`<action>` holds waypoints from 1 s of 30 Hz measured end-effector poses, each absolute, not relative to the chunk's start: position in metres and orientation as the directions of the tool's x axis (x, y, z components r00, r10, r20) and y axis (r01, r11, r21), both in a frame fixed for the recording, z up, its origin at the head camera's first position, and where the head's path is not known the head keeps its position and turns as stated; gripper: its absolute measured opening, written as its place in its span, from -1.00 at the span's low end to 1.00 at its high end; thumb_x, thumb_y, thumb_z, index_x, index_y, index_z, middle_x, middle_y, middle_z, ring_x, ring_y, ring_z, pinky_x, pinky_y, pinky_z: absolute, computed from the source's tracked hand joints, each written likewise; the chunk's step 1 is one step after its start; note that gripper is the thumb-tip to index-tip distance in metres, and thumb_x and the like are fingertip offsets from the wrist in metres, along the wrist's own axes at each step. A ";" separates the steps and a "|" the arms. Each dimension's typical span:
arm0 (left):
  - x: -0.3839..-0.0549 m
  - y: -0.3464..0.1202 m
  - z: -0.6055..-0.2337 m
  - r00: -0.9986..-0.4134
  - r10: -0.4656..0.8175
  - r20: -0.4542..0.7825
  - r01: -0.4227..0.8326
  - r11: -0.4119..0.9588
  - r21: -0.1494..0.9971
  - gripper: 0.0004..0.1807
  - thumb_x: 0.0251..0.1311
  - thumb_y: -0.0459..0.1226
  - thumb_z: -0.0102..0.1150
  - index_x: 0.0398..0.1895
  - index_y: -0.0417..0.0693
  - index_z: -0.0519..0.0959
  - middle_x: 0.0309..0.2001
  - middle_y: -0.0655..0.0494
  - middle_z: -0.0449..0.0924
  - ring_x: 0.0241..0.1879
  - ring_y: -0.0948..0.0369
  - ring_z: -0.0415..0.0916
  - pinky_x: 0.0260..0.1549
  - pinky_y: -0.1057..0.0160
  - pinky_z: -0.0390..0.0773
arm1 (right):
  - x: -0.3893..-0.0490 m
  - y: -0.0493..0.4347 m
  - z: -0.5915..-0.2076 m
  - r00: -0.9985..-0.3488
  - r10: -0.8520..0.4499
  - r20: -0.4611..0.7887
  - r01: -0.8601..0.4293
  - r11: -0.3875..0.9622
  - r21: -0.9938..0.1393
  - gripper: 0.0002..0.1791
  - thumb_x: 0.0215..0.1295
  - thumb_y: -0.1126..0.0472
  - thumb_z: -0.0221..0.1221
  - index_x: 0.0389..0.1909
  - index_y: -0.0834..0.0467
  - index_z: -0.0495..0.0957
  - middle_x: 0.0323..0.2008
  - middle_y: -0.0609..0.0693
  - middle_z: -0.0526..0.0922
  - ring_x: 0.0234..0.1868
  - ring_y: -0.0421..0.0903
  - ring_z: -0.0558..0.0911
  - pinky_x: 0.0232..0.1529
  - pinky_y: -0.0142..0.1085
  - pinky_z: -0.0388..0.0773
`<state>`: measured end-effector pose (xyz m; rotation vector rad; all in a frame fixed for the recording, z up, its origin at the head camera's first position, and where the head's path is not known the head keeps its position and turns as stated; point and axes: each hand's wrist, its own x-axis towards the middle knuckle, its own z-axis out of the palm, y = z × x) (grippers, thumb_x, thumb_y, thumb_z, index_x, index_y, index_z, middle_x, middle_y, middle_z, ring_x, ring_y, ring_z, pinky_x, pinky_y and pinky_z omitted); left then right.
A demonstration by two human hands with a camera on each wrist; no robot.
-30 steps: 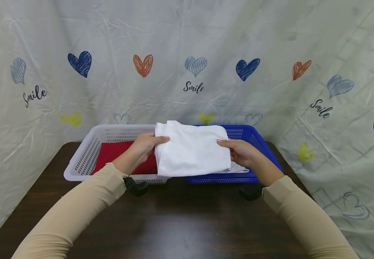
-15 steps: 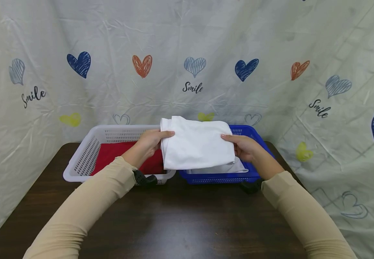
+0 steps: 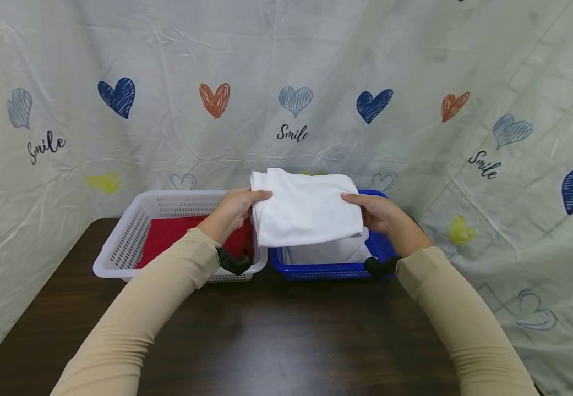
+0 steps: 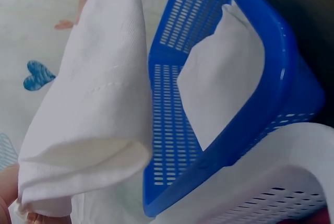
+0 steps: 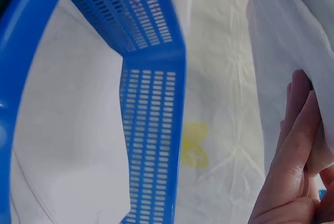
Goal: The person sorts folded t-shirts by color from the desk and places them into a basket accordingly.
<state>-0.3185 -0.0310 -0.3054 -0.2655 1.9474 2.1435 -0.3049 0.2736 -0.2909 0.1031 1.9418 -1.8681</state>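
One folded white cloth point(image 3: 308, 209) is being held up in the air between two hands. Its left edge is being pinched by the left hand point(image 3: 234, 208), with the thumb lying on top of the cloth. Its right edge is being gripped by the right hand point(image 3: 376, 213), with the thumb on top and the other fingers curled under. The cloth is being kept just above the blue basket point(image 3: 331, 269), over its back part, and is not touching it. In the left wrist view the cloth point(image 4: 94, 114) is being seen hanging in thick folds beside the blue basket point(image 4: 245, 130). In the right wrist view the fingers point(image 5: 292, 156) are being pressed against the underside of the cloth point(image 5: 297, 31).

More white cloth point(image 3: 328, 252) is lying inside the blue basket, under the held one. A white basket point(image 3: 123, 247) is being seen just to the left, touching the blue one, and a red cloth point(image 3: 167, 234) is lying inside it. Both baskets are sitting on a dark brown table point(image 3: 276, 335). A pale curtain with hearts point(image 3: 296, 99) is hanging behind everything.
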 end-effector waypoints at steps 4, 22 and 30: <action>-0.323 -0.026 -0.303 -0.958 0.048 -0.282 -0.285 -0.079 0.955 -0.43 0.19 -0.28 0.36 0.28 -0.20 0.50 0.24 -0.08 0.57 0.04 0.16 0.58 0.25 0.19 0.52 | -0.308 0.279 -0.290 -0.900 -0.242 -0.361 0.360 0.051 -0.932 -0.78 0.52 0.06 0.03 -0.30 0.04 0.56 -0.50 -0.18 0.71 -0.48 -0.27 0.71 -0.40 -0.43 0.66; -0.335 -0.009 -0.296 -0.958 0.030 -0.285 -0.286 -0.085 0.954 -0.43 0.15 -0.27 0.40 0.25 -0.19 0.53 0.17 -0.07 0.63 -0.11 0.20 0.65 0.08 0.27 0.61 | -0.313 0.293 -0.277 -0.895 -0.229 -0.383 0.380 0.061 -0.923 -0.75 0.52 0.05 0.03 -0.35 0.01 0.56 -0.51 -0.16 0.71 -0.49 -0.27 0.70 -0.41 -0.43 0.65; -0.338 0.003 -0.296 -0.961 0.015 -0.276 -0.276 -0.029 0.961 -0.45 0.13 -0.20 0.43 0.21 -0.12 0.58 -0.01 -0.02 0.73 -0.35 0.29 0.59 -0.23 0.37 0.60 | -0.315 0.303 -0.278 -0.891 -0.215 -0.401 0.410 0.003 -0.912 -0.71 0.52 0.06 0.02 -0.39 0.00 0.60 -0.49 -0.15 0.71 -0.47 -0.25 0.71 -0.39 -0.40 0.66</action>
